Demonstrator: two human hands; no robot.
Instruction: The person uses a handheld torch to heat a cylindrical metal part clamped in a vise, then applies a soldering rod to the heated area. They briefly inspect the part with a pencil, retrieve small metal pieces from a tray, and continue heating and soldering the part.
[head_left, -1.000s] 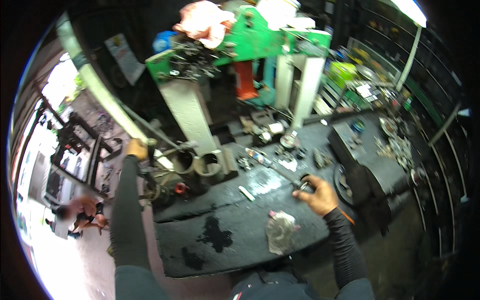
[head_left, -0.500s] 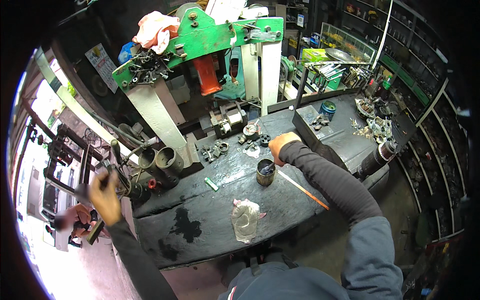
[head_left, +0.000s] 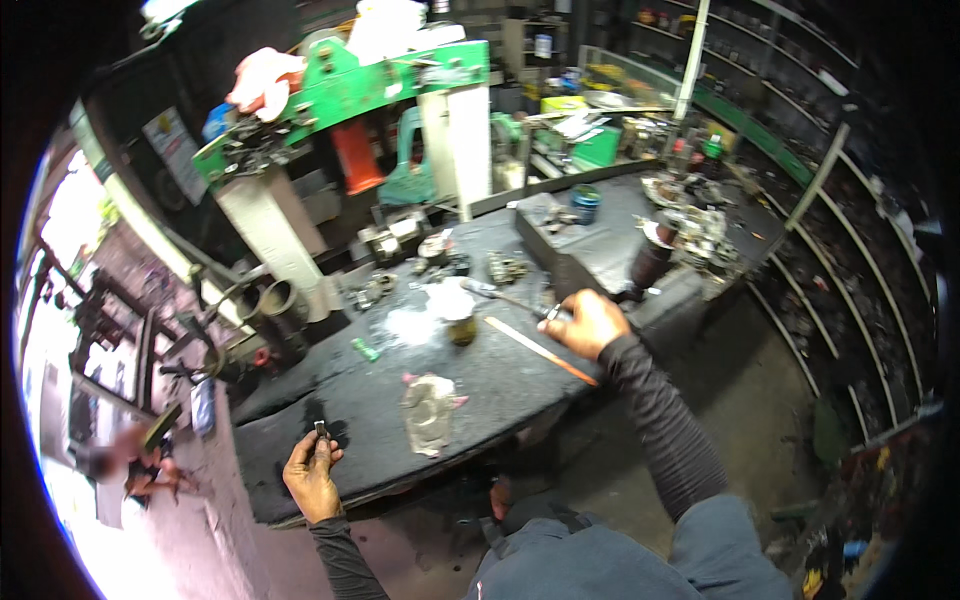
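My left hand (head_left: 312, 480) is at the bench's near left corner, thumb and fingers pinching a small dark piece with a bright end (head_left: 320, 429). My right hand (head_left: 592, 324) is closed round the dark handle of a long brush-like tool (head_left: 510, 299). Its pale grey head points left, over the bench beyond the small round can (head_left: 461, 331); blur hides its exact kind. To the can's right lies a thin flat stick (head_left: 545, 352), orange at its near end. A stained grey rag (head_left: 428, 415) lies between my hands, with a small green packet (head_left: 365, 349) farther back.
Metal parts (head_left: 375, 290) line the bench's far edge below a green press frame (head_left: 350, 90). Two metal cylinders (head_left: 283, 300) stand at the left. A tray with a blue tin (head_left: 585, 203) and more parts (head_left: 700, 235) fill the right back. A person (head_left: 150, 460) is outside at left.
My right hand has left the can and moved nearer to me, with the tool now out of it. My left hand has come from the left-side equipment to the bench's near corner. The view has shifted.
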